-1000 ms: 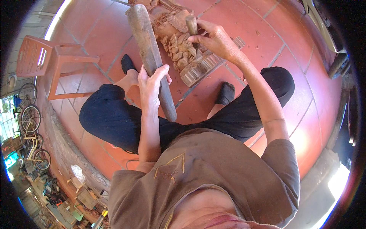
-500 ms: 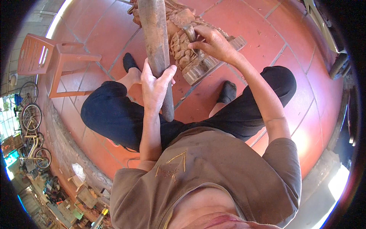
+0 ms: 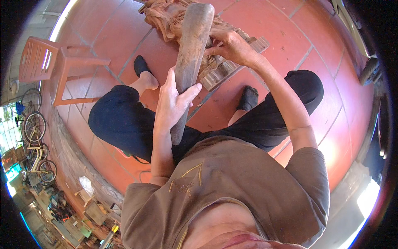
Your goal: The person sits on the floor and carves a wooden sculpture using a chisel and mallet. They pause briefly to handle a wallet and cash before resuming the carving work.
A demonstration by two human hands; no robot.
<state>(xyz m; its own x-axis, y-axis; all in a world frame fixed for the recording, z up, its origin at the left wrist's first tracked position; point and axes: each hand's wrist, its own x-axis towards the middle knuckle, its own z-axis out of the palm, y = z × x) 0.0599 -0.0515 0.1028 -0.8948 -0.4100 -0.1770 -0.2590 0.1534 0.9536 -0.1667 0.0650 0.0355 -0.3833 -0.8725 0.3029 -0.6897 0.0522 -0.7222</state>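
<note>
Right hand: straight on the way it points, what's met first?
Likely the long, tapered brown wooden club, just left of the bare right hand in view; depth unclear, the hand might pass underneath.

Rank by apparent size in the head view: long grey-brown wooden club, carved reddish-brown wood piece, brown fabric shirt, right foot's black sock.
1. Brown fabric shirt
2. Wooden club and carved wood piece, which the nearer club partly hides: order unsure
3. Right foot's black sock

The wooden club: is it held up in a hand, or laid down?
Held up: the left hand grips the wooden club by its narrower part, while its wide section partly hides the carving.
</note>
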